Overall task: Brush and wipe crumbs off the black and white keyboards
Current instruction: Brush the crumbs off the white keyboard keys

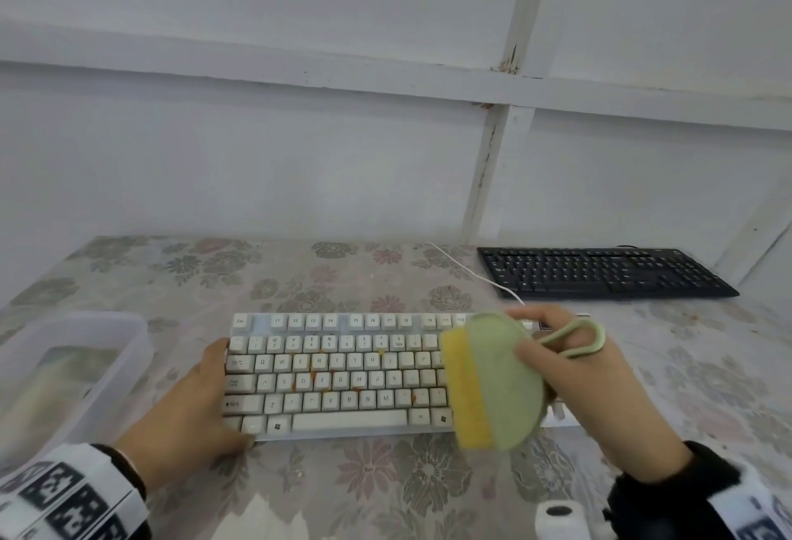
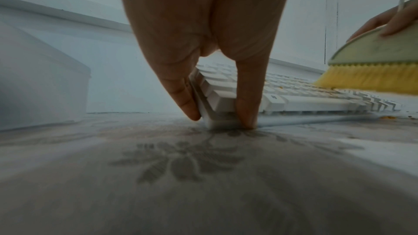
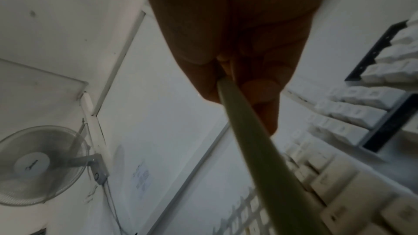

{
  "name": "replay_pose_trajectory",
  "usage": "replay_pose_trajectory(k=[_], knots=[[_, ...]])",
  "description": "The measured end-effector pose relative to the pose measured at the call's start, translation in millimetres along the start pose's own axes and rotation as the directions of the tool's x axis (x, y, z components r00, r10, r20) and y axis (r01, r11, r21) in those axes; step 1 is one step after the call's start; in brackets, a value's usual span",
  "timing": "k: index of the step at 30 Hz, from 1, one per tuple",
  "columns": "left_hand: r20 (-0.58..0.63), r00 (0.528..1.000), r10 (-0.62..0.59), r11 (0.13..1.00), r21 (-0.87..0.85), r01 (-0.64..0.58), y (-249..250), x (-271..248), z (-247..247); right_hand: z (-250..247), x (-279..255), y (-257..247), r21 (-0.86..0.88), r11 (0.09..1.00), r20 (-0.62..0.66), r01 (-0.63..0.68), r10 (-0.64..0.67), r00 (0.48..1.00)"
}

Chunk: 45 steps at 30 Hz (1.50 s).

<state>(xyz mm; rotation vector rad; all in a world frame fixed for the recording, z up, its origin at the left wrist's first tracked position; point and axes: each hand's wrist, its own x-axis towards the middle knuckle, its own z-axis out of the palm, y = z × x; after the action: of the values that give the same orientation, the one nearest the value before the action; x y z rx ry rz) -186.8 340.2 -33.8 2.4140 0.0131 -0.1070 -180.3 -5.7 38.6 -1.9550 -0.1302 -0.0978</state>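
Observation:
The white keyboard lies at the table's near middle, with orange crumbs among its keys. My left hand grips its left end, thumb on the front corner and fingers on the side; the left wrist view shows thumb and finger pinching the white keyboard's corner. My right hand holds a green brush with yellow bristles over the keyboard's right end. In the left wrist view the brush has its bristles touching the keys. The black keyboard lies at the back right.
A clear plastic box stands left of the white keyboard. A white cable runs from the keyboard toward the wall. A white roll sits at the near edge. The table has a flowered cloth. A wall fan shows in the right wrist view.

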Motion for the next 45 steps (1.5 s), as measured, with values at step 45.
replay_pose_trajectory(k=[45], knots=[[-0.017, 1.000, 0.008, 0.999, 0.039, -0.007, -5.9, 3.7, 2.4, 11.8, 11.9, -9.9, 0.106, 0.994, -0.052, 0.037, -0.031, 0.998]])
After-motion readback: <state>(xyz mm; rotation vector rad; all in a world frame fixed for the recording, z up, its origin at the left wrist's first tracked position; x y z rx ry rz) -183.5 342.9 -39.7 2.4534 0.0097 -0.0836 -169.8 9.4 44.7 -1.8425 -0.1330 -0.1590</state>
